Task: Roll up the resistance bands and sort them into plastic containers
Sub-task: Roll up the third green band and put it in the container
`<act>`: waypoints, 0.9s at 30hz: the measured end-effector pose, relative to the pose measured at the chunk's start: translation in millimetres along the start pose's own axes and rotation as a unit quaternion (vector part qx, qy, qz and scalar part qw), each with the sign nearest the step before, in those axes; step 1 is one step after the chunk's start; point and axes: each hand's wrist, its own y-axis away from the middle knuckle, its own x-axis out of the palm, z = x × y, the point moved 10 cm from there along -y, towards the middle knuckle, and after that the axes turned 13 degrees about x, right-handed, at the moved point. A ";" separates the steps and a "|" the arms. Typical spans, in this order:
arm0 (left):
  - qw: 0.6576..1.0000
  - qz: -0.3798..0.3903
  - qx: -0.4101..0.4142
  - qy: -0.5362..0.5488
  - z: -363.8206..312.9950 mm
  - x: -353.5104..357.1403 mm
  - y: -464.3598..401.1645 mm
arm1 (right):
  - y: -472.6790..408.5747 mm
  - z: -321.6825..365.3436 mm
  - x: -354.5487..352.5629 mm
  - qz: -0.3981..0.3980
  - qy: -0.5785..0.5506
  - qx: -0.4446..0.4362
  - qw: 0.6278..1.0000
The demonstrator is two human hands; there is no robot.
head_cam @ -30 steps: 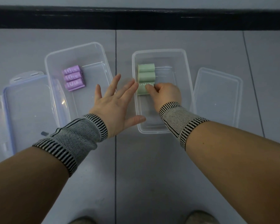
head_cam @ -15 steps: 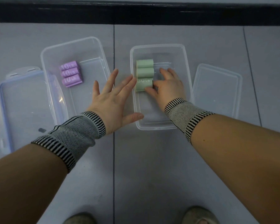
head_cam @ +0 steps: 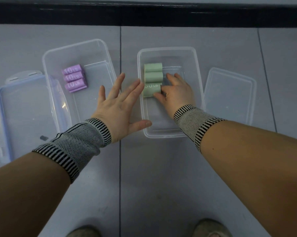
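Beside the right hand [head_cam: 176,94], touching its thumb, lies the nearest green roll [head_cam: 152,90].

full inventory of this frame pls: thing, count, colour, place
purple rolled bands: 3, purple, marked 10 LB, stacked in a row inside left container
green rolled bands: 3, pale green, in a row inside right container
left container: 1, clear plastic, left of centre on floor
right container: 1, clear plastic, right of centre
blue-rimmed lid: 1, clear with blue rim, far left
plain lid: 1, clear, far right
floor: grey tiles, black strip along top
shoes: 2 toes, bottom edge
wristbands: 2, black-white knit
left hand: fingers spread, between containers
right hand: inside right container, touching nearest green roll
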 end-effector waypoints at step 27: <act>0.995 -0.076 0.050 -0.044 -21.1 -0.5 -5.3 | 3.5 -0.3 -3.6 -0.009 -0.024 0.008 1.000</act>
